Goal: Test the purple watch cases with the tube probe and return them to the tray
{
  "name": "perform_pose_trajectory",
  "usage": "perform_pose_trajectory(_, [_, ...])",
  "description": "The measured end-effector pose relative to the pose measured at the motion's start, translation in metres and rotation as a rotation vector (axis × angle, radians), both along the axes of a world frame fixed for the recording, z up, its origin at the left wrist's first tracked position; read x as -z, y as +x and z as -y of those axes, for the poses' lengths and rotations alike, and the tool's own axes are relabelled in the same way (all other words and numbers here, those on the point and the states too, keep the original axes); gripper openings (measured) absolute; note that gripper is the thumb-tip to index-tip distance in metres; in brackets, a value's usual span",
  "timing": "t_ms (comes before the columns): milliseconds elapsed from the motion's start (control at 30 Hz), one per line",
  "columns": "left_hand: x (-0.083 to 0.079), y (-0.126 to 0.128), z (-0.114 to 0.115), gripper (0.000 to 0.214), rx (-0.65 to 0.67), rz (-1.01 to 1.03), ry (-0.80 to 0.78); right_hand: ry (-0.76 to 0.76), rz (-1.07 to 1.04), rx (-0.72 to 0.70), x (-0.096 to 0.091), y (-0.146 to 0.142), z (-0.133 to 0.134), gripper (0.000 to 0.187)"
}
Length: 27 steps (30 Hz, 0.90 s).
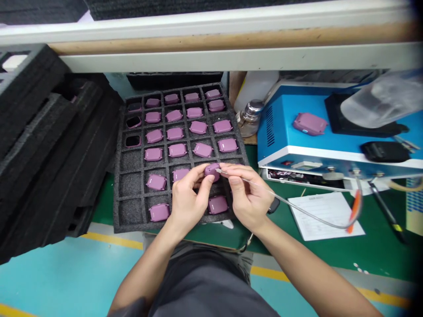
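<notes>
My left hand point(189, 193) pinches a small purple watch case point(212, 170) above the front part of a black foam tray point(129, 212). Closed around the end of a thin grey tube point(315, 217), my right hand point(249, 197) brings its pale tip against or very near the case's side; I cannot tell which. The tube curves right to the front of a blue machine point(280, 132). Most tray pockets hold more purple watch cases point(177, 150), backs up. In the left column, several show dark screens point(133, 141). My hands hide some front pockets.
Stacked black foam trays point(36, 176) stand at the left. A glass bottle with a metal cap point(251, 116) is beside the machine. Another purple case point(309, 123) and a clear plastic cup point(373, 103) lie on top. Printed paper point(317, 211) is at right. A shelf edge point(211, 59) crosses above.
</notes>
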<state>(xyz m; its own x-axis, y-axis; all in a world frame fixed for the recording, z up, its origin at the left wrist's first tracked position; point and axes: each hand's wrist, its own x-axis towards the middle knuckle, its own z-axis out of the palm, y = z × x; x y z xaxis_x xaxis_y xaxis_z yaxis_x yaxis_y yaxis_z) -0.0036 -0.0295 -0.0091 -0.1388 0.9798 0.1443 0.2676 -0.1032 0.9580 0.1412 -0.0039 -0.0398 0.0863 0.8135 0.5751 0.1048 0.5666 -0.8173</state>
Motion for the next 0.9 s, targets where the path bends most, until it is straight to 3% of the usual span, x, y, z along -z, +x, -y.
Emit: perform_pose_trajectory(900, [0.003,-0.002,-0.007,0.032,-0.059,-0.081,-0.001,0.028,0.010,-0.009,-0.005,0.000,-0.011,0.012])
